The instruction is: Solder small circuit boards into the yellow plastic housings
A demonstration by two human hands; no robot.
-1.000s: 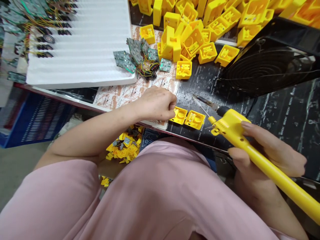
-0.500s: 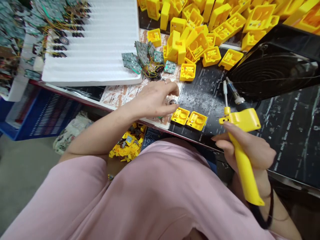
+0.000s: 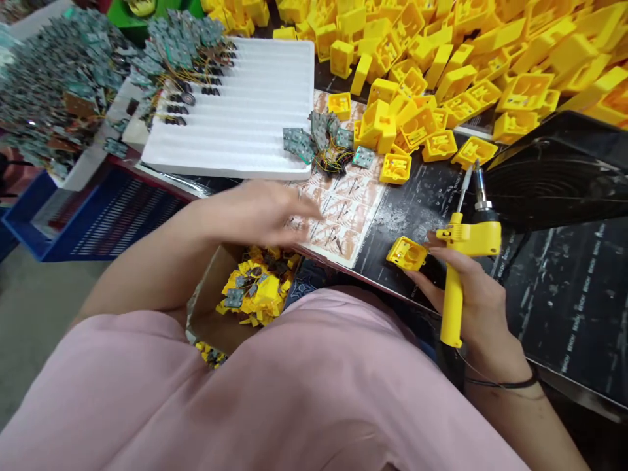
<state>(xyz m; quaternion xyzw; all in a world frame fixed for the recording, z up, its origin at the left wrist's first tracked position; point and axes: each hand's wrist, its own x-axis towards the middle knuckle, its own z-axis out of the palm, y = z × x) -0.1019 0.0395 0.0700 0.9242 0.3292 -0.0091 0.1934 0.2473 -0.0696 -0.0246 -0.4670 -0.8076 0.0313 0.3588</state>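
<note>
Yellow case (image 3: 408, 254) sits open side up near the front edge of the black table (image 3: 554, 294), round recess and smaller compartments visible inside. Right hand (image 3: 478, 294) is curled round the handle of a yellow soldering tool (image 3: 471, 239), metal tip pointing away from the body; thumb and a fingertip are also at the case, seemingly touching it — firmness of that contact can't be told. Left hand (image 3: 260, 212) is motion-blurred over the table edge, thumb and index parted, nothing seen between them.

Containers: cardboard box (image 3: 206, 307) below the table holds yellow pieces (image 3: 262, 294) plus some grey-green boards. Ridged white foam tray (image 3: 235, 124) has wired boards and black round parts along its left side, the rest bare. White bin (image 3: 81, 157) at far left is heaped with circuit boards (image 3: 63, 78). Blue crate (image 3: 88, 235) with slotted wall stands under it, contents unclear. Green bin (image 3: 122, 16) at top holds something yellowish. Heap of yellow cases (image 3: 422, 72) lies at the back, many open; black fan (image 3: 554, 163) stands to the right, wired board cluster (image 3: 324, 140) beside the tray.

Writing: table surface repeats white lettering, roughly "BENCH" — last character unclear. Brown-patterned sheet (image 3: 338, 216) carries tiny dark print, unreadable.
</note>
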